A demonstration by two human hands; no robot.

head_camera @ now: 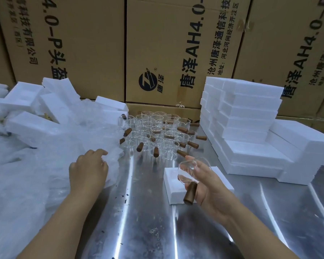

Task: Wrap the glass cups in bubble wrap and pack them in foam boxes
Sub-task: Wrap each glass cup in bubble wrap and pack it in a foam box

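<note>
The heap of clear bubble wrap (26, 174) runs off the left edge and buries parts of the white foam boxes (26, 126) there. The printed brown cardboard cartons (166, 53) are cropped at the top. The right hand (208, 182) hides part of the white foam box (171, 184) behind it.

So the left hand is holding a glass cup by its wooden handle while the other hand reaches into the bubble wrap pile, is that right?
Not quite. The head view shows the right hand holding the glass cup with the wooden handle; the left hand is the one on the bubble wrap pile.
</note>
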